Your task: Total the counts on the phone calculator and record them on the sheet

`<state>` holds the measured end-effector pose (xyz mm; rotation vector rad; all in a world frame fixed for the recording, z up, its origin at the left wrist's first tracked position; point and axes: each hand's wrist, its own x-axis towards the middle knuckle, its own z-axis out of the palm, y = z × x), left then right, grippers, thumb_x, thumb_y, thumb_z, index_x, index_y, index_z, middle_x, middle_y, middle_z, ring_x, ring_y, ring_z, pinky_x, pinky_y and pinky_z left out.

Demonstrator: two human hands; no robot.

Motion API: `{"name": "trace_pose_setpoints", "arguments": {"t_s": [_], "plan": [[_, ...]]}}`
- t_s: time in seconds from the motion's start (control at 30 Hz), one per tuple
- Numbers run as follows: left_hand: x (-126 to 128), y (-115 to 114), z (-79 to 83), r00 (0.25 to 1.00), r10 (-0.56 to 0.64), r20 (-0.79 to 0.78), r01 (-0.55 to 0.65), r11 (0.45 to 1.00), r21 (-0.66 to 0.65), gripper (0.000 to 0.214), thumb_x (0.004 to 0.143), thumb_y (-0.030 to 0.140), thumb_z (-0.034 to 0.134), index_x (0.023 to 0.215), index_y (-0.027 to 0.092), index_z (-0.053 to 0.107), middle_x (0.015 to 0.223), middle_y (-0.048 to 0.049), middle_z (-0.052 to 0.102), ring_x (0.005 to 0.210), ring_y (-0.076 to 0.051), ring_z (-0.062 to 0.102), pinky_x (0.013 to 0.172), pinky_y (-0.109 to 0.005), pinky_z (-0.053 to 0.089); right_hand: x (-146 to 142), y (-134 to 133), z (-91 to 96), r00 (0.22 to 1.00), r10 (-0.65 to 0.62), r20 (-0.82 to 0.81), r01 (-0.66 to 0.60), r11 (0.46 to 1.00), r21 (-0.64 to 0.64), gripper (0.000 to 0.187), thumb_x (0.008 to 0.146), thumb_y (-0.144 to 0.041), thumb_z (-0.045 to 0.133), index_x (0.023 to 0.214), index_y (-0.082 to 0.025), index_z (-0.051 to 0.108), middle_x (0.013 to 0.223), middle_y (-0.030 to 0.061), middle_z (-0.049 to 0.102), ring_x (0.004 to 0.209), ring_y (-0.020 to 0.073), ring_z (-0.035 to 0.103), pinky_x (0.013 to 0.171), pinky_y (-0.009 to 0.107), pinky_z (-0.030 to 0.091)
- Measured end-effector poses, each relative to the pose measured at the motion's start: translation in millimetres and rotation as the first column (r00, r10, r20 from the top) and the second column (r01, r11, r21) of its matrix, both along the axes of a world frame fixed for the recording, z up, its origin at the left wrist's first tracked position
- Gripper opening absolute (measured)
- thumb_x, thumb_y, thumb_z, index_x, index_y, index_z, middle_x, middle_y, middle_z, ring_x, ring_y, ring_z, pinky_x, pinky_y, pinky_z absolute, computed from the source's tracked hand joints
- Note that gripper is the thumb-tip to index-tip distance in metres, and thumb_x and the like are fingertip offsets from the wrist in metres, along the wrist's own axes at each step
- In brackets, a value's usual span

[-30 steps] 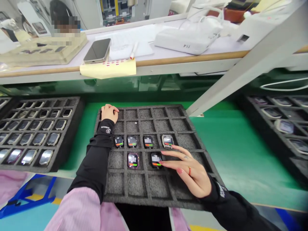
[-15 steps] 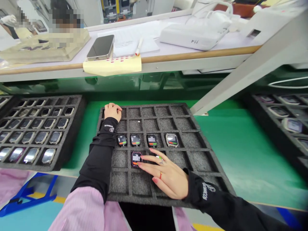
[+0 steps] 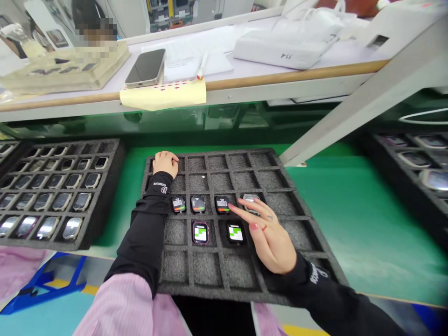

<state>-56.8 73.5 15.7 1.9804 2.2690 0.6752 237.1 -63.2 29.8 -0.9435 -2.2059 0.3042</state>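
Note:
A dark foam tray [image 3: 245, 295] with square pockets lies before me, holding several lit smartwatch bodies without straps. My left hand [image 3: 165, 164] curls its fingers over the tray's far left corner. With the index finger stretched out, my right hand [image 3: 271, 235] reaches the lower right of a black smartwatch [image 3: 221, 202] showing text and a red-green bar. Its other fingers partly cover a silver smartwatch [image 3: 250, 198]. Similar screens show on the left smartwatch [image 3: 178, 204] and its neighbour [image 3: 198, 203]. Nearer me, a purple-rimmed smartwatch [image 3: 200, 233] and a black smartwatch [image 3: 235, 232] display green and white blocks.
Another foam tray [image 3: 114, 172] full of watch bodies stands at left, and a further watch tray [image 3: 392, 179] at right. A slanting metal post [image 3: 336, 112] rises behind my tray. The shelf above carries a phone [image 3: 146, 67], a pen [image 3: 202, 65] and a white box [image 3: 276, 50].
My right hand has moved right and away from me, from the purple-rimmed watch to the black one in the row behind. The purple-rimmed watch's screen turned from text to green-white blocks.

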Motion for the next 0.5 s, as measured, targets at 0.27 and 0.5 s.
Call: {"name": "trace_pose_setpoints", "arguments": {"t_s": [0.27,0.5], "plan": [[-0.5,0.8,-1.7,1.0,-0.002,0.004,0.002,1.0,0.001,0.016,0.081,0.013,0.052,0.08,0.025,0.061,0.107,-0.0048,0.06,0.118,-0.027,0.042,0.092,-0.043,0.041,-4.6,1.4,-7.0,0.999,0.009,0.053,-0.009,1.0,-0.002,0.044,0.091,-0.013,0.036,0.132,-0.02,0.051,0.118,0.0075,0.066,0.122,0.0237,0.052,0.108,0.055,0.033],[0.3,0.6,0.3,1.0,0.003,0.0,-0.003,1.0,-0.012,0.016,0.081,0.014,0.052,0.081,0.026,0.062,0.108,-0.0046,0.06,0.118,-0.026,0.042,0.092,-0.042,0.04,-2.1,1.9,-3.9,1.0,-0.024,-0.004,0.024,0.999,0.023,0.043,0.09,-0.012,0.037,0.127,-0.021,0.056,0.11,0.0069,0.07,0.116,0.0229,0.057,0.109,0.055,0.031]]}}
